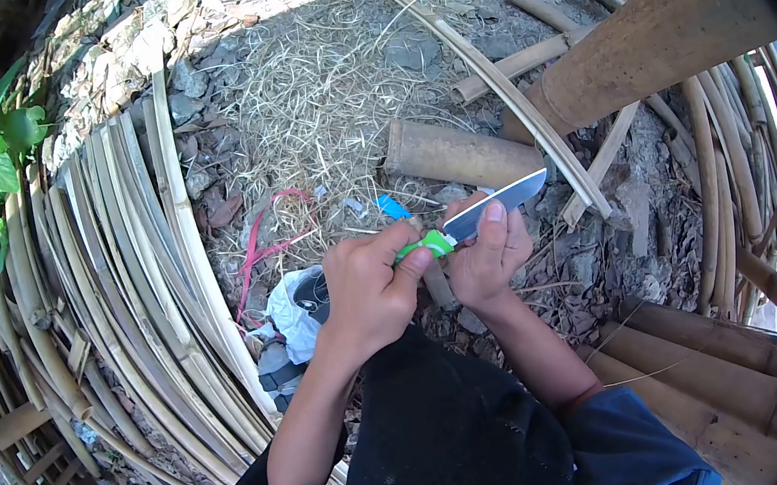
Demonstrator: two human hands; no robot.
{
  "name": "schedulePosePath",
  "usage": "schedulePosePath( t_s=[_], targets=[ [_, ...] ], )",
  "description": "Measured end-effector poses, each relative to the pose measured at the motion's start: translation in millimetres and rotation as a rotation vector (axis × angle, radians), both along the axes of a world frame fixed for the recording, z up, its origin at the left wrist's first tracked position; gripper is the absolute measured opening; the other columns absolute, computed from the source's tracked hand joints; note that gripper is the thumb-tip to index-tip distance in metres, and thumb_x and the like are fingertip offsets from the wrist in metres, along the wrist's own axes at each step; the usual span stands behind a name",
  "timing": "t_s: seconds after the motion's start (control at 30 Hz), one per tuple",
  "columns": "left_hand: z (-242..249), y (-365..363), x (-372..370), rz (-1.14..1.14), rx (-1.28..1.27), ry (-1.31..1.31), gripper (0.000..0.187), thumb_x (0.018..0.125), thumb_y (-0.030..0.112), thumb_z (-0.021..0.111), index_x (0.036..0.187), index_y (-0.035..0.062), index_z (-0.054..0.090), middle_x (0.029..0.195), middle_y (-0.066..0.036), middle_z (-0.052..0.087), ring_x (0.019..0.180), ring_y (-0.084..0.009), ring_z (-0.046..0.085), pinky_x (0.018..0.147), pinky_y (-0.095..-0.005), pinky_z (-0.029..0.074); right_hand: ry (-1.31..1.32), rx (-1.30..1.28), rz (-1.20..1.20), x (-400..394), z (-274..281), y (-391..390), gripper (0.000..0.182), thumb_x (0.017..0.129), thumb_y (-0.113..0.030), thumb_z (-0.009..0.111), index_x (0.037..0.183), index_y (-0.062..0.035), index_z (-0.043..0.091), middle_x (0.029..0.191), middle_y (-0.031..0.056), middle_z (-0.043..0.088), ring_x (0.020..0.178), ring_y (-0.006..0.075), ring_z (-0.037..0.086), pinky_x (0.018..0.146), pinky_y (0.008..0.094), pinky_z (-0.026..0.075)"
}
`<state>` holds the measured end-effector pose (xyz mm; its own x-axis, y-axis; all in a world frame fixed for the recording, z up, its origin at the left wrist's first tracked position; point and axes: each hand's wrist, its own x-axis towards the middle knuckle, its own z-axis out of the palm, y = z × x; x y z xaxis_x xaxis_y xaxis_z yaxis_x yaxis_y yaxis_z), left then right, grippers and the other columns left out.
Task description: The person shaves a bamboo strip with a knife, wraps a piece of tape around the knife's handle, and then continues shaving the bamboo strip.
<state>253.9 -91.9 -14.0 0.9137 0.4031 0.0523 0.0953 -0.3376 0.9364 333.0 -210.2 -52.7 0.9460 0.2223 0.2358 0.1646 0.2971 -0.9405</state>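
My left hand [369, 279] is closed around the green handle [430, 245] of a knife near the middle of the view. The knife's dark blade [508, 203] points up and to the right. Against the blade is my right hand [492, 254], its thumb lying on the flat side and its fingers behind. Just beyond the hands, a bright blue object [393, 206] lies on the ground. Part of the handle is hidden by my left fingers.
Split bamboo strips [132, 245] lie at the left. A cut bamboo tube [465, 154] and a long strip [483, 66] lie ahead. Thick bamboo poles [705, 368] are at lower right. Red ribbon [251, 257] and a white bag [292, 314] lie left of my hands.
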Motion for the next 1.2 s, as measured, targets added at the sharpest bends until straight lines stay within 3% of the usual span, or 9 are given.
schedulePosePath(
  t_s=[0.27, 0.67, 0.73, 0.87, 0.93, 0.97, 1.0, 1.07, 1.2],
  targets=[
    [13.2, 16.5, 0.2, -0.178, 0.344, -0.025, 0.012, 0.077, 0.017, 0.069, 0.080, 0.0062, 0.065, 0.061, -0.012, 0.060, 0.055, -0.0335, 0.060, 0.050, -0.0435, 0.041, 0.042, 0.045, 0.098, -7.3, -5.7, -6.6, 0.035, 0.105, -0.023, 0.038, 0.090, 0.0029, 0.057, 0.069, 0.0015, 0.056, 0.056, 0.0048, 0.046, 0.049, 0.0235, 0.037],
    [-22.6, -7.3, -0.7, 0.002, -0.061, 0.019, 0.015, 0.084, 0.011, 0.066, 0.077, -0.0006, 0.061, 0.059, -0.007, 0.058, 0.054, -0.0137, 0.055, 0.051, -0.0302, 0.040, -0.041, -0.207, 0.006, -8.9, -8.8, -18.2, 0.034, 0.104, -0.017, 0.038, 0.079, 0.0008, 0.053, 0.062, 0.0030, 0.055, 0.049, 0.0071, 0.046, 0.044, 0.0244, 0.035],
    [-26.1, -5.8, 0.9, -0.003, -0.108, 0.030, 0.017, 0.084, 0.019, 0.068, 0.082, 0.0033, 0.064, 0.055, -0.014, 0.056, 0.049, -0.0312, 0.057, 0.050, -0.0390, 0.040, -0.032, -0.265, 0.078, -9.9, -11.4, -20.9, 0.035, 0.105, -0.021, 0.038, 0.081, 0.0011, 0.051, 0.064, 0.0050, 0.053, 0.055, 0.0084, 0.050, 0.050, 0.0256, 0.039],
    [-35.1, 5.2, 9.2, 0.001, -0.136, 0.103, 0.021, 0.094, 0.023, 0.061, 0.097, 0.0024, 0.064, 0.058, -0.014, 0.057, 0.050, -0.0296, 0.057, 0.051, -0.0385, 0.040, -0.125, -0.192, 0.238, -8.5, -67.5, -38.4, 0.037, 0.102, -0.032, 0.049, 0.088, 0.0018, 0.053, 0.077, 0.0107, 0.056, 0.071, 0.0173, 0.059, 0.060, 0.0346, 0.046],
    [-43.3, 9.3, 13.0, 0.042, -0.109, 0.138, 0.026, 0.100, 0.025, 0.054, 0.109, 0.0024, 0.060, 0.062, -0.014, 0.058, 0.054, -0.0272, 0.058, 0.053, -0.0382, 0.041, -0.246, -1.186, 0.030, -17.4, -86.2, -47.7, 0.047, 0.093, -0.044, 0.061, 0.096, 0.0018, 0.055, 0.092, 0.0160, 0.056, 0.090, 0.0299, 0.060, 0.072, 0.0450, 0.049],
    [-53.0, 9.6, 15.2, 0.047, -0.109, 0.123, 0.024, 0.100, 0.021, 0.054, 0.113, 0.0012, 0.058, 0.069, -0.015, 0.062, 0.062, -0.0249, 0.062, 0.058, -0.0368, 0.045, -0.230, -1.417, 0.101, -25.8, -98.0, -54.4, 0.055, 0.085, -0.049, 0.067, 0.101, 0.0027, 0.056, 0.101, 0.0199, 0.056, 0.097, 0.0386, 0.058, 0.078, 0.0512, 0.049],
    [-64.9, 7.8, 16.9, 0.043, -0.114, 0.119, 0.024, 0.100, 0.021, 0.054, 0.113, 0.0012, 0.058, 0.069, -0.015, 0.062, 0.062, -0.0249, 0.062, 0.058, -0.0368, 0.045, -0.231, -1.422, 0.096, -30.7, -108.2, -60.7, 0.055, 0.085, -0.049, 0.067, 0.101, 0.0027, 0.056, 0.101, 0.0199, 0.056, 0.097, 0.0386, 0.058, 0.078, 0.0512, 0.049],
    [-75.6, 5.9, 23.6, 0.039, -0.221, 0.033, 0.021, 0.102, 0.015, 0.052, 0.116, 0.0009, 0.057, 0.083, -0.004, 0.060, 0.078, -0.0076, 0.056, 0.073, -0.0258, 0.047, -0.294, -1.541, 0.292, -34.0, -123.2, -66.9, 0.055, 0.088, -0.048, 0.065, 0.104, 0.0037, 0.055, 0.101, 0.0205, 0.056, 0.096, 0.0388, 0.059, 0.080, 0.0504, 0.049],
    [-76.4, 5.1, 52.6, 0.113, -0.424, -0.092, 0.018, 0.099, 0.007, 0.056, 0.115, -0.0001, 0.060, 0.090, -0.007, 0.064, 0.089, -0.0116, 0.060, 0.083, -0.0265, 0.048, -0.055, -1.444, 0.235, -30.2, -109.4, -69.6, 0.041, 0.093, -0.035, 0.061, 0.104, 0.0041, 0.052, 0.100, 0.0240, 0.060, 0.091, 0.0404, 0.062, 0.075, 0.0492, 0.051]
  ],
)
